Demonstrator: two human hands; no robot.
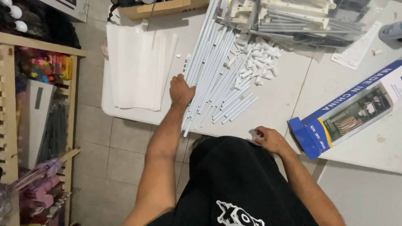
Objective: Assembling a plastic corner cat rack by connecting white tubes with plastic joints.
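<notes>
A spread of several long pale grey-white tubes lies across the white table, running from the near edge to the far side. My left hand rests on the left side of this bundle, fingers over the nearest tubes; whether it grips one I cannot tell. My right hand sits at the table's near edge with fingers curled loosely, touching the surface and holding nothing visible. A heap of small white plastic connectors lies just right of the tubes.
A stack of white sheets lies left of the tubes. A blue and white product box lies at the right. Clear bags with more parts sit at the back. A wooden shelf rack stands on the left.
</notes>
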